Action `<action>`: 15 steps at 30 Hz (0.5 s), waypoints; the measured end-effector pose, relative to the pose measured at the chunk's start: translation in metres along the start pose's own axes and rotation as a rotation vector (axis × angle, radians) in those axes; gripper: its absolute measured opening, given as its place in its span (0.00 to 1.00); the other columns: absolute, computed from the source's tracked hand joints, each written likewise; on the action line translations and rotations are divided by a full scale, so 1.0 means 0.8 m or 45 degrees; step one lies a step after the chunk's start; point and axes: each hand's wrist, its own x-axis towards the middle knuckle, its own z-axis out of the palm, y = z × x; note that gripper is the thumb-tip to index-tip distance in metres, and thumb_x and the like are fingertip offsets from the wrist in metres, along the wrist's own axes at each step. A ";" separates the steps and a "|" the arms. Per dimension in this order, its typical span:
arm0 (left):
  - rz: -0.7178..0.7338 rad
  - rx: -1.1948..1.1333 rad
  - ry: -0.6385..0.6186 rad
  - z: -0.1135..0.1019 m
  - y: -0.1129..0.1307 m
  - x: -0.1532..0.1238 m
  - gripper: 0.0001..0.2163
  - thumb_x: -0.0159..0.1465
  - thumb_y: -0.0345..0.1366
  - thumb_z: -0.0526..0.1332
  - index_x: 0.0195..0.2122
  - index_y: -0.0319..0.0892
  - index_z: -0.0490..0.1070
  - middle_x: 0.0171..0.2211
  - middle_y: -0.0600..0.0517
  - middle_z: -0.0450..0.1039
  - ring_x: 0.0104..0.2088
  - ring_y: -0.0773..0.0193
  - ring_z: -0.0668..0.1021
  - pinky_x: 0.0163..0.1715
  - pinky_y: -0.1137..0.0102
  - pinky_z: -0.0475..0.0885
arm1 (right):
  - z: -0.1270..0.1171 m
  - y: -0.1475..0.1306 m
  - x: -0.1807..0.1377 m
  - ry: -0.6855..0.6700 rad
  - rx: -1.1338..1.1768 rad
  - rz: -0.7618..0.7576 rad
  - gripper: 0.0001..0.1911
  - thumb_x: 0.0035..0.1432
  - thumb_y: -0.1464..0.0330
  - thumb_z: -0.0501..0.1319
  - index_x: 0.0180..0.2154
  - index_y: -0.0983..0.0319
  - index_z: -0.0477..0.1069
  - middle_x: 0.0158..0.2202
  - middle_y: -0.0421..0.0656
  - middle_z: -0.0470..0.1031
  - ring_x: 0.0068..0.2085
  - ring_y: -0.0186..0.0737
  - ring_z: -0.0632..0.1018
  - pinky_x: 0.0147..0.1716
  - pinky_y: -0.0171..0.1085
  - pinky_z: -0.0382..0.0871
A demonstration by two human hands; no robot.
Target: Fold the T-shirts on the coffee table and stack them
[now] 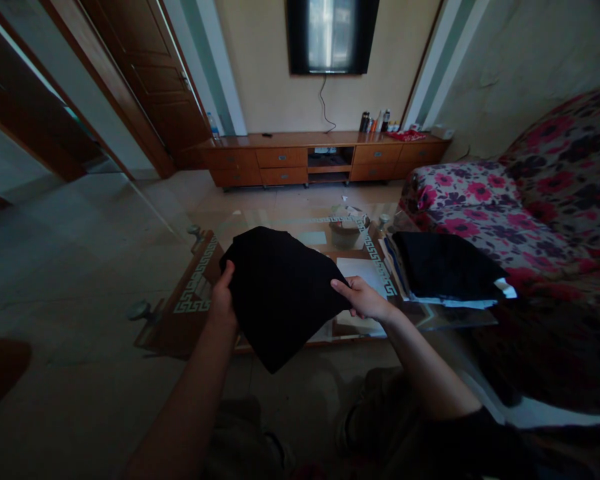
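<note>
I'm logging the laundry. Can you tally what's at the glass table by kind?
Black folded fabric cloths: 2, the held cloth and the stacked cloth
Bare hands: 2, left hand and right hand, both gripping the held cloth
Small round bowl: 1
Total: 5

In front of you: cloth [280, 293] btwn your left hand [223, 300] & right hand [365, 300], over the table [195, 280]. Bowl [344, 233] on table behind cloth. Stack of clothes [445, 267] on table's right end, sofa [530, 200] just right of it. Cabinet [325, 157] behind table at far wall, TV [330, 37] above it, door [155, 87] back left
</note>
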 end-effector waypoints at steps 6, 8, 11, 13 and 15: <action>0.021 0.037 -0.136 0.003 0.007 -0.015 0.23 0.62 0.50 0.68 0.54 0.42 0.78 0.46 0.43 0.83 0.54 0.46 0.81 0.55 0.57 0.77 | -0.021 0.002 -0.006 -0.425 -0.144 0.113 0.26 0.59 0.45 0.65 0.32 0.63 0.77 0.25 0.40 0.78 0.24 0.34 0.77 0.23 0.31 0.71; -0.003 0.070 -0.236 0.000 0.007 -0.024 0.23 0.61 0.48 0.69 0.54 0.41 0.77 0.46 0.43 0.82 0.53 0.46 0.81 0.54 0.57 0.78 | -0.024 -0.002 -0.010 -0.539 -0.125 0.031 0.20 0.56 0.51 0.71 0.36 0.62 0.80 0.34 0.41 0.82 0.34 0.37 0.81 0.35 0.34 0.76; -0.079 0.129 -0.328 -0.005 0.004 -0.037 0.23 0.58 0.46 0.71 0.52 0.41 0.78 0.44 0.42 0.83 0.52 0.44 0.82 0.52 0.55 0.79 | -0.016 -0.013 -0.015 -0.508 0.120 -0.111 0.23 0.51 0.59 0.76 0.47 0.59 0.79 0.46 0.42 0.82 0.47 0.41 0.80 0.49 0.40 0.75; -0.096 0.155 -0.324 -0.005 0.002 -0.042 0.23 0.56 0.46 0.72 0.50 0.40 0.78 0.42 0.41 0.83 0.51 0.43 0.82 0.51 0.54 0.79 | -0.006 -0.019 -0.016 -0.493 0.300 -0.141 0.28 0.47 0.60 0.77 0.50 0.59 0.78 0.49 0.44 0.81 0.50 0.42 0.80 0.52 0.40 0.74; -0.094 0.162 -0.309 -0.003 0.002 -0.045 0.23 0.56 0.47 0.72 0.50 0.41 0.78 0.41 0.41 0.83 0.50 0.43 0.82 0.50 0.54 0.80 | 0.002 -0.023 -0.015 -0.481 0.448 -0.154 0.31 0.44 0.61 0.79 0.51 0.59 0.77 0.49 0.45 0.81 0.50 0.42 0.80 0.52 0.40 0.74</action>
